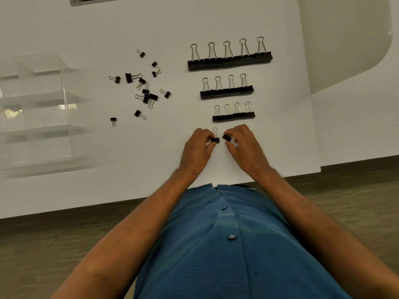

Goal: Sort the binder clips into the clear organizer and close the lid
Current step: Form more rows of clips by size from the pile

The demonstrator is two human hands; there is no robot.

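white table (pixel 151 147): left hand (pixel 197 145) pinches one small binder clip (pixel 215 139), right hand (pixel 244 143) pinches another (pixel 226 137).

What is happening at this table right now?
A person in a blue shirt is lining up black binder clips by size on a white table. The left hand pinches one small black clip and the right hand holds another, starting a fourth row below three finished rows. A loose scatter of small clips lies further left. The clear plastic organizer at the far left looks to hold no clips yet.
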